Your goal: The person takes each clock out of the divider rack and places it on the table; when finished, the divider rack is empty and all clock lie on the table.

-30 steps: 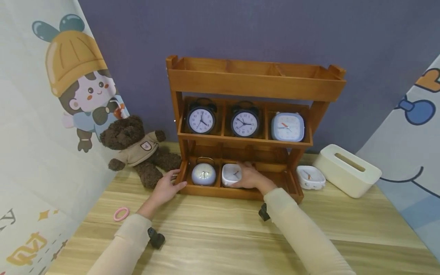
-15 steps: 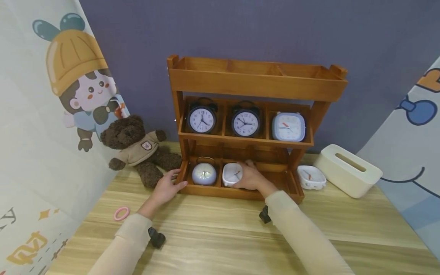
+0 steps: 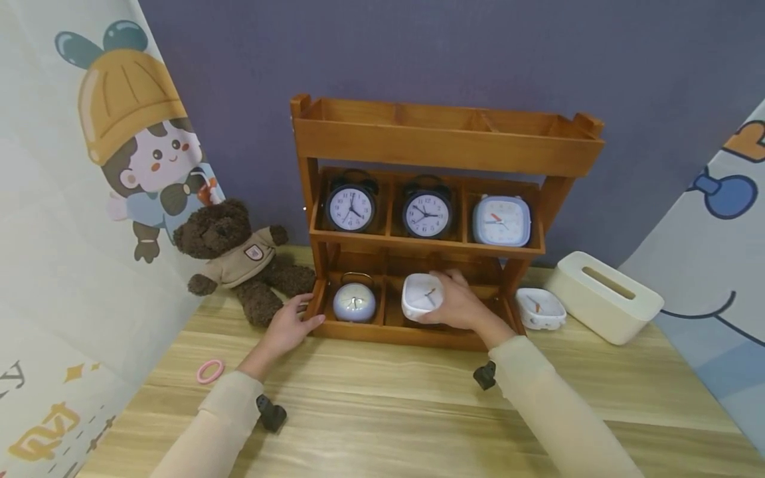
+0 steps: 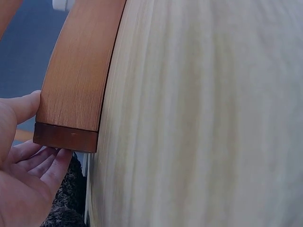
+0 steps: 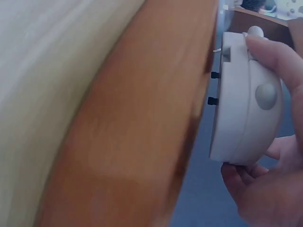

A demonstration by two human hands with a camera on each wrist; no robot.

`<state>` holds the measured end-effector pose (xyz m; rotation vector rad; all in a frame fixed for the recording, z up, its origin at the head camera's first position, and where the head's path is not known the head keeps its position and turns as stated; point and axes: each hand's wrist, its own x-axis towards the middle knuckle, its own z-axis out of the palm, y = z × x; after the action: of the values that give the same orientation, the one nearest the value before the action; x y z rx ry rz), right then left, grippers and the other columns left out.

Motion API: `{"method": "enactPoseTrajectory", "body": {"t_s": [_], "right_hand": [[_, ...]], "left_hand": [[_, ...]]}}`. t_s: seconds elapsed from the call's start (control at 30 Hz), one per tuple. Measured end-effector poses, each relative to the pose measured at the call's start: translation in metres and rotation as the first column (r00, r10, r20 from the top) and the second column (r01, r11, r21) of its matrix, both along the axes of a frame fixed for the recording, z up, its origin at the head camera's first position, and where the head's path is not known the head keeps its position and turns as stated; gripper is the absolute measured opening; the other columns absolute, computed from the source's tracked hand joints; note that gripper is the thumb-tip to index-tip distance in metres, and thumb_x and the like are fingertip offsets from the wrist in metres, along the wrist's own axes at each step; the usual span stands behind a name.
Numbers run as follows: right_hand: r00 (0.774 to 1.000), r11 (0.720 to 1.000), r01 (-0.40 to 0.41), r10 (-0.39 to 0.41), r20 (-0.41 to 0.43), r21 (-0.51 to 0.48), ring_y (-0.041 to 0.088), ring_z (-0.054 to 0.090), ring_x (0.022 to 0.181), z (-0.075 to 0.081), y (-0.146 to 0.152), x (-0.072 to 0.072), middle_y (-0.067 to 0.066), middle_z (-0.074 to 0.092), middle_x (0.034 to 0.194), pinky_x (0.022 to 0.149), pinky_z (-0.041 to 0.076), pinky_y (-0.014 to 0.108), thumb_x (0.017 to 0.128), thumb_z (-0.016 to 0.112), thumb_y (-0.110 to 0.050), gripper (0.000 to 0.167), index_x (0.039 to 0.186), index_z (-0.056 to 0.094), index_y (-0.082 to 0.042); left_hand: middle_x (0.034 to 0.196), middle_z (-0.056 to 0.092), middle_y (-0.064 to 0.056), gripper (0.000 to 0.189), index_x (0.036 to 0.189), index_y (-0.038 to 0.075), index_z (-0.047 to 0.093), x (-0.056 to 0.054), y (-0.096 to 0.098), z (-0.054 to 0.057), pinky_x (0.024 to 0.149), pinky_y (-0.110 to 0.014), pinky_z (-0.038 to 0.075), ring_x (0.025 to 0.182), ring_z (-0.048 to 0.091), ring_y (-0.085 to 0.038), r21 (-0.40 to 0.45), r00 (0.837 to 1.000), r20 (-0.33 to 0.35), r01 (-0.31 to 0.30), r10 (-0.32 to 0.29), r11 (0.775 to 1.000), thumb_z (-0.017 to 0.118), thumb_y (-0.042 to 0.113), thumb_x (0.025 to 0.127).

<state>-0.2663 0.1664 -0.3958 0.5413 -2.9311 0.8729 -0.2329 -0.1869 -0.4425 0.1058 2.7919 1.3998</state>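
A white square alarm clock (image 3: 420,297) is gripped by my right hand (image 3: 465,304), raised over the middle compartment of the shelf's bottom tier. In the right wrist view its white casing (image 5: 239,109) shows from the side, thumb at one end and fingers curled at the other. My left hand (image 3: 289,326) holds the left end of the bottom tier of the wooden shelf (image 3: 445,147). Thumb and fingers lie around that corner of the wood (image 4: 78,75) in the left wrist view. Left of the held clock, a round lilac alarm clock (image 3: 354,303) sits in its compartment.
Two black alarm clocks (image 3: 350,208) and a blue square one (image 3: 502,221) fill the middle tier. Another white clock (image 3: 540,309) and a cream tissue box (image 3: 603,299) stand right of the shelf. A brown teddy bear (image 3: 245,262) and pink ring (image 3: 210,372) are left.
My right hand has lifted the white alarm clock and shifted it to the right, away from the divider by the lilac clock. The left hand stays on the shelf's end.
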Motion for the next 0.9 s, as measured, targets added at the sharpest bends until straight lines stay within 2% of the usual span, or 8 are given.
{"method": "enactPoseTrajectory", "body": {"t_s": [0.2, 0.37, 0.57, 0.73, 0.9], "right_hand": [[1.000, 0.999, -0.022, 0.021, -0.010, -0.031, 0.037, 0.042, 0.117, 0.012, 0.022, 0.015, 0.024, 0.041, 0.132, 0.094, 0.042, 0.055, 0.057, 0.093, -0.035, 0.103, 0.141, 0.046, 0.000], [1.000, 1.000, -0.013, 0.013, 0.007, -0.007, 0.036, 0.045, 0.114, 0.018, 0.044, 0.028, 0.022, 0.038, 0.131, 0.093, 0.042, 0.056, 0.057, 0.093, -0.040, 0.105, 0.142, 0.045, -0.001], [1.000, 1.000, -0.008, 0.007, 0.014, 0.027, 0.042, 0.045, 0.115, 0.023, 0.074, 0.041, 0.026, 0.036, 0.132, 0.092, 0.040, 0.060, 0.058, 0.092, -0.042, 0.106, 0.142, 0.044, 0.001], [0.999, 0.999, -0.009, 0.011, -0.040, 0.042, 0.043, 0.047, 0.111, 0.024, 0.106, 0.050, 0.028, 0.039, 0.129, 0.088, 0.042, 0.059, 0.056, 0.093, -0.039, 0.104, 0.140, 0.046, 0.002], [0.997, 1.000, -0.005, 0.007, -0.083, 0.016, 0.041, 0.047, 0.107, 0.023, 0.136, 0.061, 0.027, 0.041, 0.124, 0.086, 0.041, 0.056, 0.054, 0.096, -0.031, 0.102, 0.136, 0.047, 0.006]], "left_hand": [[0.143, 0.041, -0.029, 0.061, 0.145, -0.003, 0.038, 0.000, 0.001, 0.001, 0.097, -0.054, 0.044, 0.127, 0.044, -0.045, -0.001, 1.000, 0.011, -0.006, 0.006, 1.000, 0.066, 0.019, 0.095], [0.143, 0.041, -0.029, 0.062, 0.146, -0.003, 0.038, -0.001, 0.000, 0.000, 0.097, -0.054, 0.044, 0.127, 0.043, -0.045, 0.003, 1.000, 0.013, -0.003, 0.003, 1.000, 0.066, 0.020, 0.096], [0.143, 0.041, -0.029, 0.061, 0.146, -0.003, 0.038, -0.001, 0.000, -0.001, 0.097, -0.055, 0.043, 0.127, 0.043, -0.045, 0.001, 1.000, 0.019, 0.001, -0.001, 1.000, 0.065, 0.020, 0.096], [0.144, 0.040, -0.029, 0.062, 0.146, -0.003, 0.037, -0.001, -0.001, -0.001, 0.097, -0.055, 0.044, 0.127, 0.043, -0.045, -0.004, 1.000, 0.017, 0.005, -0.005, 1.000, 0.065, 0.021, 0.096], [0.143, 0.041, -0.029, 0.061, 0.146, -0.003, 0.038, -0.001, -0.001, -0.001, 0.097, -0.055, 0.044, 0.127, 0.043, -0.046, -0.004, 1.000, 0.013, 0.009, -0.008, 1.000, 0.065, 0.020, 0.096]]}}
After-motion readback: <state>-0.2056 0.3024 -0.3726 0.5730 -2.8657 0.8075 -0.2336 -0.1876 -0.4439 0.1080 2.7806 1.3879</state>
